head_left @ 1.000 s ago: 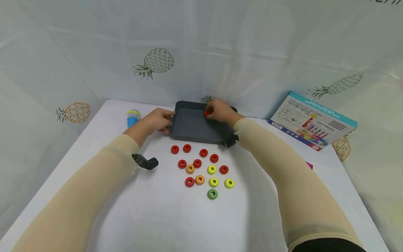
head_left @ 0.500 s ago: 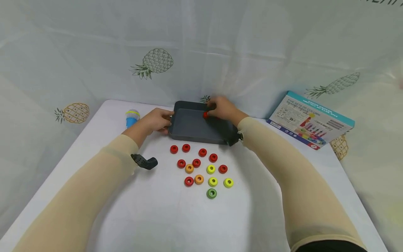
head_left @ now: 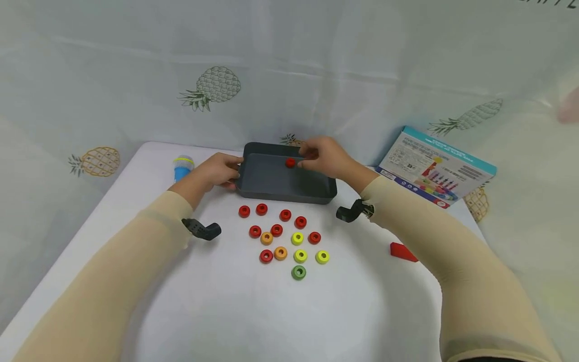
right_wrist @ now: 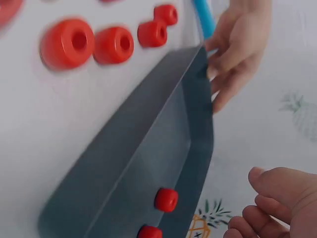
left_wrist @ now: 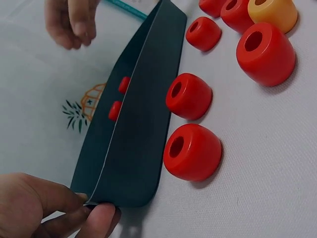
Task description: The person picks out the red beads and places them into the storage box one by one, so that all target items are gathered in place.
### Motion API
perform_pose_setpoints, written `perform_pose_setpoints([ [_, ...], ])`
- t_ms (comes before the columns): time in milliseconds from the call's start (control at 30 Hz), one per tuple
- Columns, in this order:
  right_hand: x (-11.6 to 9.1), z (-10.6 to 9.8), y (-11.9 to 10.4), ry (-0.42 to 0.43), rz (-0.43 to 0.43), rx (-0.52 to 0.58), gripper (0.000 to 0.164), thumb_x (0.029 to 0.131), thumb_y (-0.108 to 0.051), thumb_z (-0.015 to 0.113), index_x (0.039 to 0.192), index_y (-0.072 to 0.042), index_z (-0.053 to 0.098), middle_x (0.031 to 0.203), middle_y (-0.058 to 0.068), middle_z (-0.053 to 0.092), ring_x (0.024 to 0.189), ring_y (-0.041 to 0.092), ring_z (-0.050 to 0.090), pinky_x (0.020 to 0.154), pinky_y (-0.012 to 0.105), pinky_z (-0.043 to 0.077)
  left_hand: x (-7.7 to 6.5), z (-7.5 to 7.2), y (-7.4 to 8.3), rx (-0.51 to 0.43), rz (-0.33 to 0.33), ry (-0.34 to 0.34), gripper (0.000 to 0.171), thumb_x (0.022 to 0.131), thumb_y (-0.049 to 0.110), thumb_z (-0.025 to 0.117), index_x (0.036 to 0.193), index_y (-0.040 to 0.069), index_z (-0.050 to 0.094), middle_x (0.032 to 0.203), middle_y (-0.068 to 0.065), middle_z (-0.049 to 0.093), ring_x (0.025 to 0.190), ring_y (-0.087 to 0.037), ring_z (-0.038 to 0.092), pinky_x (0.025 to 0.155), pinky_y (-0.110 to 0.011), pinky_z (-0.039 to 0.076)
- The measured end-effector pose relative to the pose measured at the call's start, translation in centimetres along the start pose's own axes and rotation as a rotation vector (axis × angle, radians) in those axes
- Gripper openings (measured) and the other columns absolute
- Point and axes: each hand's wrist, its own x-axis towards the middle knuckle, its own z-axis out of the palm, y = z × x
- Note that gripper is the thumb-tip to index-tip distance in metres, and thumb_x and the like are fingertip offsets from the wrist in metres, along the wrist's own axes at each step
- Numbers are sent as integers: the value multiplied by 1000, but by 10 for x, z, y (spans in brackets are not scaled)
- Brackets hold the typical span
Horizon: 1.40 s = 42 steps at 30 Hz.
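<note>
My left hand pinches the left rim of a dark grey tray between thumb and fingers. Inside the tray lie two red beads, shown in the left wrist view: one red bead and a second red bead. In the head view one of them, a red bead, shows beside the fingertips of my right hand. That hand hovers over the tray's right part, thumb and fingers apart, holding nothing. In front of the tray, several loose beads with holes lie on the table, among them an orange bead.
Yellow beads and a green bead lie nearest the table's front. A blue toy microphone stands at left. A printed box leans at the back right, with a red block in front. A pineapple-print curtain hangs behind.
My right hand has let go of the red bead in the tray and drawn slightly to the right. The red block has come into view beside the right sleeve. My left hand keeps its hold.
</note>
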Motion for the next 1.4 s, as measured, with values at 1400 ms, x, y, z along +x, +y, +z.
perform_pose_setpoints([
  [1400,-140,81,2,-136,154,104,27,82,-20,84,107,-16,76,90,-7,68,83,15,61,74,28,57,2,-2,-4,-28,7,0,61,101,6,55,158,18,37,146,-17,49,96,-24,63,76,-28,60],
])
